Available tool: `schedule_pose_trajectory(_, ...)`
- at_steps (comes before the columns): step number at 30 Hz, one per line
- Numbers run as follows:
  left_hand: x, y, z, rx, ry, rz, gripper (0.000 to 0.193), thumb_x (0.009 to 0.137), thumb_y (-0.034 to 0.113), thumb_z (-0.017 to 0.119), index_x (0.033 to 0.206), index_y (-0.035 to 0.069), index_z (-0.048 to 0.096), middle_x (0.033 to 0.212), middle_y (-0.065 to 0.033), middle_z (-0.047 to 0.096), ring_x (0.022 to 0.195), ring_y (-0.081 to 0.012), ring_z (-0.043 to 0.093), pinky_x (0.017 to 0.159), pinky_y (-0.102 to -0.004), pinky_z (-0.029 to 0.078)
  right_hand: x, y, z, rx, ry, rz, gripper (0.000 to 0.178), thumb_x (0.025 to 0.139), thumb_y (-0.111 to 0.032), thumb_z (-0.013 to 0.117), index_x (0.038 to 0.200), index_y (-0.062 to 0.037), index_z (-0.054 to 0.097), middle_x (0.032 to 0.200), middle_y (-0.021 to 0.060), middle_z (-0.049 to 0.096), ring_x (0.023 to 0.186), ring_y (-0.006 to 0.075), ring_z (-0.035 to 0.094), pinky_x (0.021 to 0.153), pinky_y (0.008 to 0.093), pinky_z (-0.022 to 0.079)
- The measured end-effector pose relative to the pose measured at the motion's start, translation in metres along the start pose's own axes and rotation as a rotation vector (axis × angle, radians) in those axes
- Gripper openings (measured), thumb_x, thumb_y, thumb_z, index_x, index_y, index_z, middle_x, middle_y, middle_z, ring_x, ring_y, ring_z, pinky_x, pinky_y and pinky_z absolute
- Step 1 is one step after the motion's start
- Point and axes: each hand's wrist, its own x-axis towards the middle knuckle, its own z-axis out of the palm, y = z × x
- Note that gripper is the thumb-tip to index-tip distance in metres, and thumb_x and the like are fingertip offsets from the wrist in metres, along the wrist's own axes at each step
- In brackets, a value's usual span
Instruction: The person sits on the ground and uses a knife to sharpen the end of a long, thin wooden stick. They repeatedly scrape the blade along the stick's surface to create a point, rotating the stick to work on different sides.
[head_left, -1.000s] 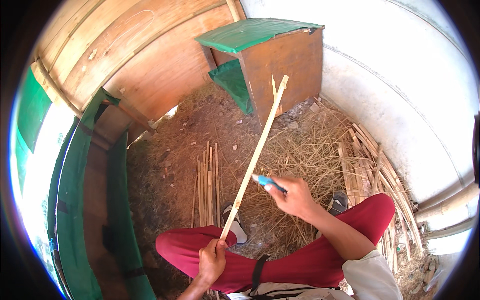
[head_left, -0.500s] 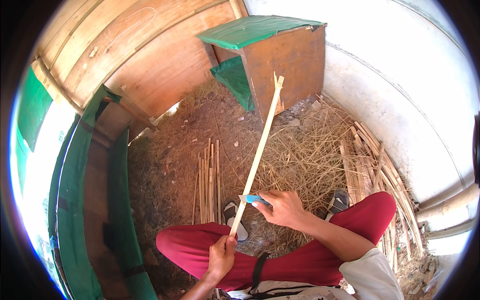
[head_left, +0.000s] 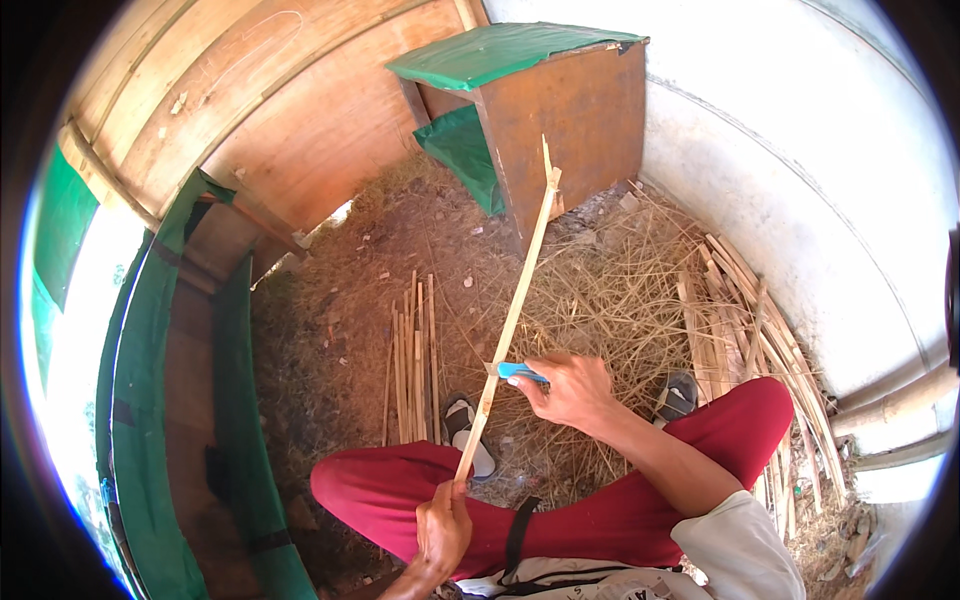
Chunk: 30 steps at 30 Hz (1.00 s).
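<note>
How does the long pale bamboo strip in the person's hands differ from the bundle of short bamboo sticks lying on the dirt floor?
The long pale bamboo strip is a single piece, raised at a slant off the ground; the bundle of short bamboo sticks is many pieces lying flat, side by side. The strip is clearly longer. The left hand grips the strip's near end while the right hand presses a blue-handled knife against it; the bundle lies untouched. Both are thin, pale split bamboo.

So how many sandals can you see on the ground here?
2. One sandal lies just left of the bamboo strip, above the left knee; the other sandal is right of the right hand, partly behind the right leg. None else shows.
</note>
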Motion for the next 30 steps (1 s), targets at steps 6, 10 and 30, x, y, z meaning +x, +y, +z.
schedule_pose_trajectory(6, -0.014, -0.017, -0.002, 0.014, 0.015, -0.003, 0.024, 0.101, 0.020, 0.053, 0.096, -0.001, 0.064, 0.063, -0.0185, 0.062, 0.054, -0.0334, 0.064, 0.049, -0.0411, 0.047, 0.001, 0.004, 0.018, -0.015, -0.008, -0.054, 0.039, 0.091, -0.045, 0.065, 0.094, -0.0086, 0.077, 0.062, 0.0051, 0.065, 0.041, 0.0173, 0.055, 0.033, 0.0329, 0.039)
schedule_pose_trajectory(10, -0.026, -0.015, -0.007, 0.079, 0.000, -0.031, 0.028, 0.101, 0.023, 0.053, 0.094, -0.001, 0.065, 0.062, -0.0151, 0.062, 0.052, -0.0259, 0.064, 0.050, -0.0373, 0.048, 0.010, 0.018, 0.022, -0.045, -0.097, 0.079, 0.048, 0.096, -0.050, 0.057, 0.097, -0.0066, 0.078, 0.055, 0.0045, 0.061, 0.035, 0.0112, 0.042, 0.030, 0.0312, 0.031)
schedule_pose_trajectory(30, -0.096, -0.035, -0.035, 0.109, -0.132, -0.119, 0.031, 0.103, 0.028, 0.051, 0.090, 0.002, 0.061, 0.058, -0.0058, 0.052, 0.047, -0.0159, 0.051, 0.043, -0.0309, 0.037, 0.034, 0.122, 0.017, -0.198, -0.116, 0.595, 0.038, 0.092, -0.046, 0.061, 0.102, -0.0126, 0.077, 0.071, 0.0154, 0.069, 0.065, 0.0330, 0.068, 0.061, 0.0443, 0.055)
